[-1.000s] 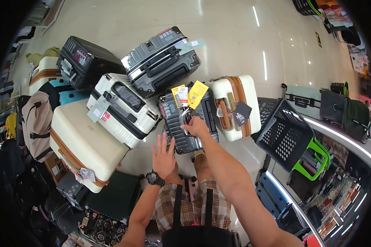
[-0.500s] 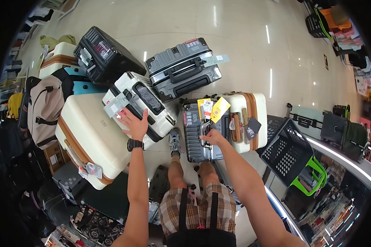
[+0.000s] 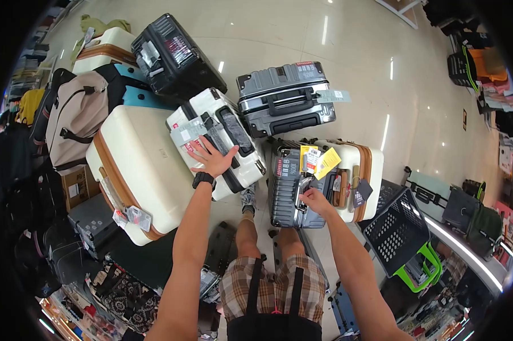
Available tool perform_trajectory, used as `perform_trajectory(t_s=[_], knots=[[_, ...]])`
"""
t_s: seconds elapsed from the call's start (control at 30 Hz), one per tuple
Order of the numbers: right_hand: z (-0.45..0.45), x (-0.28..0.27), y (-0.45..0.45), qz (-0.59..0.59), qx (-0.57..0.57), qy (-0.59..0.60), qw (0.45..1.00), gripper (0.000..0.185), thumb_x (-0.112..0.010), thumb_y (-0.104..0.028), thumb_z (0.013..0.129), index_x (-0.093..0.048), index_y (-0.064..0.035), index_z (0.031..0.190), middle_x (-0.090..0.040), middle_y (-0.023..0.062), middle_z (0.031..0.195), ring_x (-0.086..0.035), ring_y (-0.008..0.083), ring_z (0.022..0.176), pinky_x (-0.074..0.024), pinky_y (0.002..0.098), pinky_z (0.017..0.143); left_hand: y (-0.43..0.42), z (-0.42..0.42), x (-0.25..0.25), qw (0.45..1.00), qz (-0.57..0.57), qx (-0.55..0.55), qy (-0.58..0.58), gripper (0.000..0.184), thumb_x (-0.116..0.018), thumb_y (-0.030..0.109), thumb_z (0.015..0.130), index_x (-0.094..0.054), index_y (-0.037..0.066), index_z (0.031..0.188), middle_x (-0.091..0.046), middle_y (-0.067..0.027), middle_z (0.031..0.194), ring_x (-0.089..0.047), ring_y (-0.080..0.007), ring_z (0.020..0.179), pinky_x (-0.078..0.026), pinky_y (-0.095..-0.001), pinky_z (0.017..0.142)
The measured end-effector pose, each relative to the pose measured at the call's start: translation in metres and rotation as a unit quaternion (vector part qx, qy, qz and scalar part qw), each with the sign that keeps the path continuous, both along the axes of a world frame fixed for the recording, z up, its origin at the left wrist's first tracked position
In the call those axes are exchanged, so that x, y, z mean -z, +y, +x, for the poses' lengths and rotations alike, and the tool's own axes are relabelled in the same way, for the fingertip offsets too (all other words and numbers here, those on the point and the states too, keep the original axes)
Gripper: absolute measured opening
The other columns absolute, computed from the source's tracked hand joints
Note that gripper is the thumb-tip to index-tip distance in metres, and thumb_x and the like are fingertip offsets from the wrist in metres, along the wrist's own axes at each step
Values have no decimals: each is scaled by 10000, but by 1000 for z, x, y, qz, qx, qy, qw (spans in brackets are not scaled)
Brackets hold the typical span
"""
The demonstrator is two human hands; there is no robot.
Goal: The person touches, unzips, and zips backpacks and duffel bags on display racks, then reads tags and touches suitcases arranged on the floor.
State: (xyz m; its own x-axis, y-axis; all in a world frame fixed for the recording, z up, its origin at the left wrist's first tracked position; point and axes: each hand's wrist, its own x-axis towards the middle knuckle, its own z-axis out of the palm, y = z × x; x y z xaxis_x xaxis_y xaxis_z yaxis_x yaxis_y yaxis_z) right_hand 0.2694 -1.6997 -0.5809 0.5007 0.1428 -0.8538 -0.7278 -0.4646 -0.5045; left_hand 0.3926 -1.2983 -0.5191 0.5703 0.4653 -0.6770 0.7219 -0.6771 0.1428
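My left hand (image 3: 215, 161) lies with its fingers spread on the top side of a glossy white suitcase (image 3: 242, 165), just below a hanging paper tag (image 3: 189, 132). My right hand (image 3: 317, 201) is closed around the metal-trimmed carry handle of a ribbed grey suitcase (image 3: 286, 196). Yellow and white tags (image 3: 326, 163) hang near that handle. Pressed close on its right is a cream suitcase (image 3: 372, 176) with a brown band and a dark tag. A larger cream suitcase (image 3: 148, 148) stands left of the white one.
Beyond the white suitcase stand a black suitcase (image 3: 180, 59) and a grey suitcase (image 3: 285, 96). A beige backpack (image 3: 77, 122) is at the left. On the right, a dark perforated basket (image 3: 397, 224) with a green handle sits near a lit shelf edge. Shiny tiled floor (image 3: 347, 45) stretches ahead.
The view has swung, so most of the luggage appears farther right. My left hand remains spread on the white suitcase, and my right hand keeps its hold on the grey suitcase's handle.
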Motion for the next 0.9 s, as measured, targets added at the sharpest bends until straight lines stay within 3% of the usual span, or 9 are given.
perform_trajectory(t_s=[0.13, 0.2, 0.23, 0.57, 0.67, 0.7, 0.73, 0.87, 0.9], knots=[[0, -14, 3, 21, 16, -22, 999, 446, -847, -365, 939, -632, -6, 1094, -655, 46, 914, -598, 126, 819, -523, 285, 738, 10, 7, -1, 998, -29, 14, 58, 1543, -529, 1018, 723, 264, 78, 1653, 353, -294, 1682, 369, -548, 1510, 29, -846, 1135], [3, -23, 7, 10, 28, -17, 999, 477, -856, -383, 928, -627, -6, 1109, -656, 46, 914, -603, 125, 824, -523, 280, 737, 14, 8, 6, 996, -46, 71, 32, 1619, -589, 987, 713, 267, -53, 1612, 371, -360, 1641, 432, -569, 1458, 190, -794, 1117], [4, -28, 9, 6, 49, -1, 999, 506, -874, -402, 905, -628, -8, 1105, -655, 44, 914, -605, 121, 817, -524, 272, 739, 18, 3, 8, 995, -90, 30, 13, 1671, -608, 989, 693, 280, -118, 1575, 378, -428, 1595, 462, -595, 1416, 248, -754, 1105], [-8, -21, 13, -69, 40, -64, 995, 365, -841, -315, 887, -658, -36, 1037, -655, 62, 829, -627, 212, 767, -531, 376, 752, 39, 17, 5, 982, -133, 32, 133, 1720, -682, 978, 645, 333, -53, 1575, 428, -460, 1533, 445, -625, 1401, 157, -745, 1159], [-7, -23, 17, -119, 26, -113, 986, 286, -819, -254, 924, -645, -30, 962, -619, 34, 790, -580, 148, 734, -497, 345, 691, 43, 14, 13, 985, -127, 31, 113, 1744, -688, 978, 613, 252, -119, 1592, 322, -495, 1578, 387, -630, 1450, 204, -760, 1124], [-9, -22, 20, -136, 45, -131, 981, 261, -802, -233, 929, -631, -36, 948, -631, 54, 792, -592, 166, 732, -507, 365, 704, 45, 15, 15, 982, -137, 50, 118, 1746, -687, 973, 617, 250, -139, 1582, 307, -498, 1583, 377, -621, 1462, 220, -755, 1117], [-10, -21, 21, -139, 48, -144, 979, 334, -808, -283, 914, -620, -30, 1023, -682, 113, 813, -689, 265, 778, -540, 414, 757, 46, 13, 18, 979, -147, 67, 127, 1747, -687, 969, 620, 247, -159, 1572, 291, -502, 1588, 367, -612, 1474, 236, -750, 1111], [-7, -38, 45, -239, 106, -226, 939, 389, -800, -281, 938, -586, 7, 1087, -688, 155, 843, -696, 326, 802, -539, 438, 774, 37, 22, -23, 978, -152, 64, 124, 1710, -681, 942, 656, 237, -181, 1562, 240, -416, 1669, 359, -597, 1487, 241, -764, 1103], [-9, -40, 52, -289, 103, -286, 908, 422, -786, -299, 950, -565, 27, 1101, -700, 219, 886, -714, 421, 874, -542, 476, 814, 37, 24, -27, 978, -154, 63, 129, 1717, -687, 942, 648, 245, -173, 1563, 248, -417, 1665, 369, -596, 1482, 244, -764, 1102]])
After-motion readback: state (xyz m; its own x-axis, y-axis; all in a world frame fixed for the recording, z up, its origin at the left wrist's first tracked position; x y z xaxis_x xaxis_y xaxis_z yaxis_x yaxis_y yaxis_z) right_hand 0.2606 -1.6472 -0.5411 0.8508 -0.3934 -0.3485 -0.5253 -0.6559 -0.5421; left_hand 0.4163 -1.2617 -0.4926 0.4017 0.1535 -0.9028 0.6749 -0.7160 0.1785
